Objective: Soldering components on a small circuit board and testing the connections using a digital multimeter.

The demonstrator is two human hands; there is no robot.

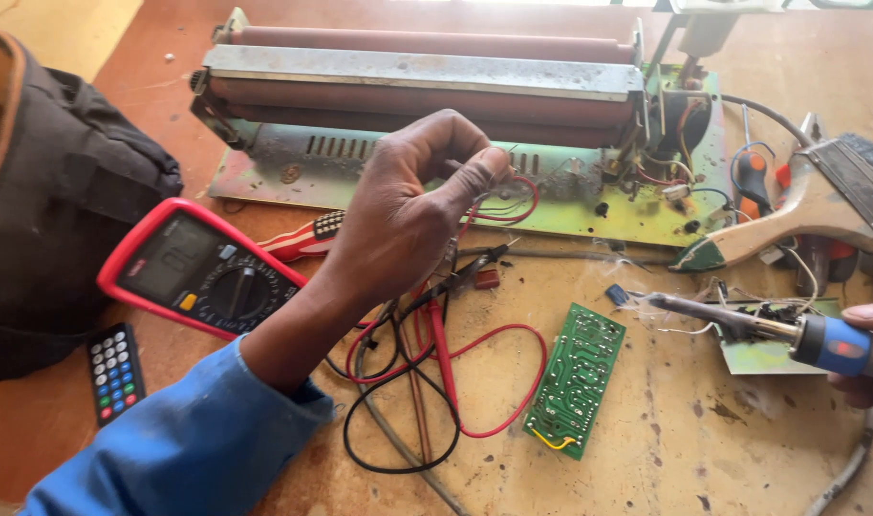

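Pinching a bundle of thin wires (501, 196) between its fingertips, the left hand (408, 205) is raised just in front of the roller machine (427, 86). The right hand (871, 358), to the right of this machine, is closed around the blue grip of a soldering iron (742, 325), whose tip points left. The wires look light, soft and easy to break, so it is better to hold them by the insulation. The iron seems stiff; only the blue grip is safe. In front of the machine lie a green circuit board (577, 377) and a red multimeter (199, 269) on the tabletop (666, 449). No container is visible.
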